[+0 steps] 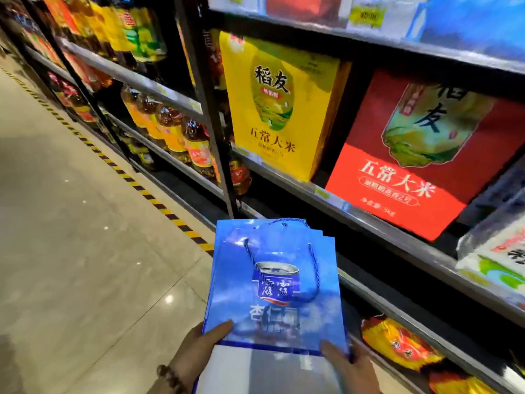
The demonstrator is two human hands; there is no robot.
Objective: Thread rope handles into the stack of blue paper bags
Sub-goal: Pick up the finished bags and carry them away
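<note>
I hold a flat stack of blue paper bags (272,285) in front of me, printed with a can picture and white characters. A blue rope handle (314,268) loops over the face of the top bag, and another rope shows at the stack's far edge. My left hand (199,348) grips the stack's near left corner, thumb on top. My right hand (349,365) grips the near right corner, thumb on the blue face. The fingers of both hands are hidden under the bags.
A dark metal shelf rack (312,191) runs along my right, with a yellow rice box (278,109), a red rice box (420,155) and oil bottles (176,132). Tiled floor (71,223) with a yellow-black hazard stripe (159,204) lies to the left.
</note>
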